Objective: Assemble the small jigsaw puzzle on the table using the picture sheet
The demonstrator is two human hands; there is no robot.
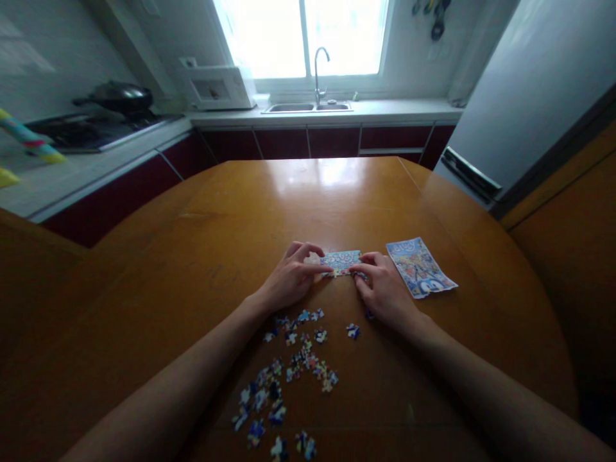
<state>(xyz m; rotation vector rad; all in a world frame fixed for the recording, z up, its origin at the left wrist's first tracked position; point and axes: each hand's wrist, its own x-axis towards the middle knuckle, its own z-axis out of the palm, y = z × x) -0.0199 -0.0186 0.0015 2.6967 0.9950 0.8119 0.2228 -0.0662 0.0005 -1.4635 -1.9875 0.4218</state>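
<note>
A partly joined jigsaw puzzle (pixel 341 260), mostly light blue and white, lies flat on the wooden table between my hands. My left hand (pixel 293 274) rests at its left side, with thumb and forefinger apart and their tips at the edge. At the lower right corner, the bent fingers of my right hand (pixel 384 289) close on a jigsaw piece (pixel 360 275), mostly covered by the fingertips. Loose jigsaw pieces (pixel 262 394) are scattered nearer to me, between my forearms. A single dark blue and white piece (pixel 353 331) sits apart from them, below my right hand.
A creased printed picture sheet (pixel 419 266) lies right of my right hand. The table (pixel 231 212) has a rounded outline. Beyond it are a counter with a sink (pixel 291 108), a white microwave (pixel 219 88), a stove with a black pan (pixel 120 97), and a refrigerator (pixel 520 96) at right.
</note>
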